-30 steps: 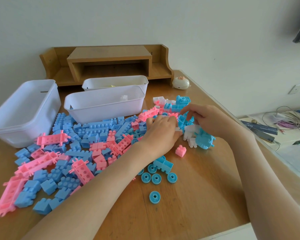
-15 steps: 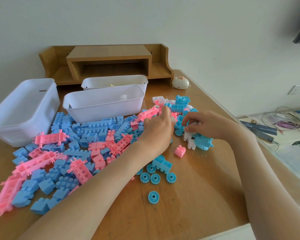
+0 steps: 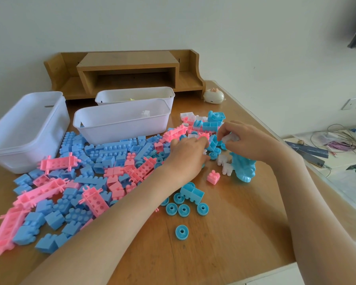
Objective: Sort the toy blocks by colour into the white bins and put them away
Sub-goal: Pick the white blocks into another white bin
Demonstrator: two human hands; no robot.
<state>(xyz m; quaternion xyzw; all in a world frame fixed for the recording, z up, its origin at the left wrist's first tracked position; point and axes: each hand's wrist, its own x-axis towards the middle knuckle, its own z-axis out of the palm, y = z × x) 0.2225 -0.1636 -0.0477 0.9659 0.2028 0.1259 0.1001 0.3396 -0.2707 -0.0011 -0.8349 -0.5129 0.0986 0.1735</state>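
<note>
- Right hand, over the far-right part of the desk: grip pinched, thumb & fingers round a white block, held just above the heap.
- Left hand is beside it, palm down on the toy blocks, fingers curled under. Can't tell if that grip has anything; a bit of white shows at its fingertips, no more.
- Blocks: blue & pink mix spread from the near-left corner across to the far-right side, in front of the bins. Two more white pieces lie against a blue animal figure. Blue wheels and a small pink block sit loose toward the near edge.
- Bins on the far-left side: big bin at the left edge, middle bin touching the heap, back bin behind it. Middle bin holds a lone white brick; back bin shows sth yellow.
- Step, as I read it: picking out the whites. To do it well: gather the few whites by the figure in one go w/ both hands, lift straight up so pink/blue neighbours don't snag on the studs, then drop them in the middle bin w/ the white brick, not the yellow one. Most of the sort looks undone.
- Writing: none legible. Bins plain, no label. Dark strips on the side surface beyond the right edge carry pale print, too small to read.
</note>
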